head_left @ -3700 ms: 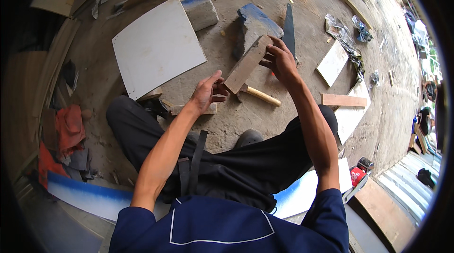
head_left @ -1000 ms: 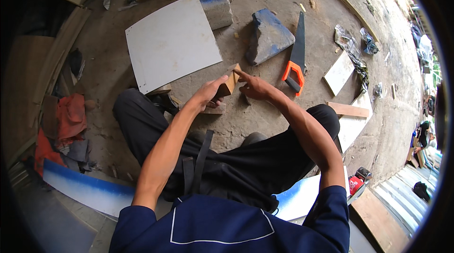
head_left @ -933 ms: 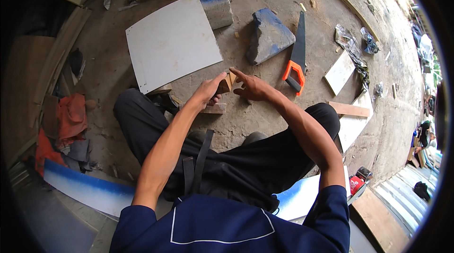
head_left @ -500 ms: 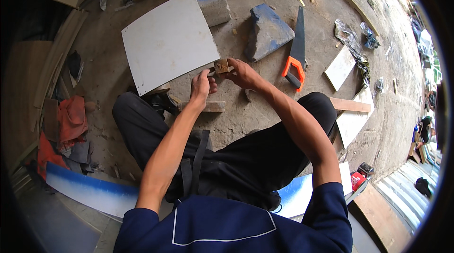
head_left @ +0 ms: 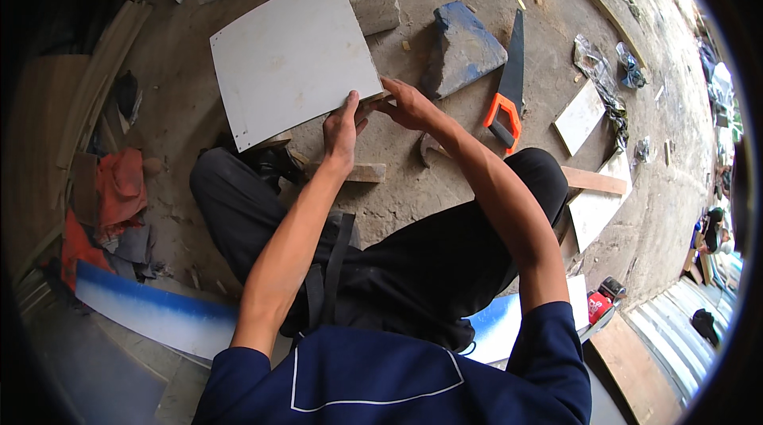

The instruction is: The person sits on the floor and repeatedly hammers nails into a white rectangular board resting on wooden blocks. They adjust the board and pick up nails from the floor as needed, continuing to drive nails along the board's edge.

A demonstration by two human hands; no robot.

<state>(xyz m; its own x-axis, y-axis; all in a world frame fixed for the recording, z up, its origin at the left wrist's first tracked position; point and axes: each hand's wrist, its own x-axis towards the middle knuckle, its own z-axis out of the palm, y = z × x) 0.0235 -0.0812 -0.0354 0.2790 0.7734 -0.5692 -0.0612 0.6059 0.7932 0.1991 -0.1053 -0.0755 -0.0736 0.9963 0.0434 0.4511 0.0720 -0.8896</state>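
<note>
Head view: half-curled left hand [head_left: 342,133] touched a square white board [head_left: 294,59]; bent right hand [head_left: 410,106] met its corner; grips were unclear.

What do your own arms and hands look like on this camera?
The left hand and right hand are both ungloved, with no watch or band visible. Short navy-blue sleeves leave the forearms bare. The matching navy shirt carries a thin white outline.
</note>
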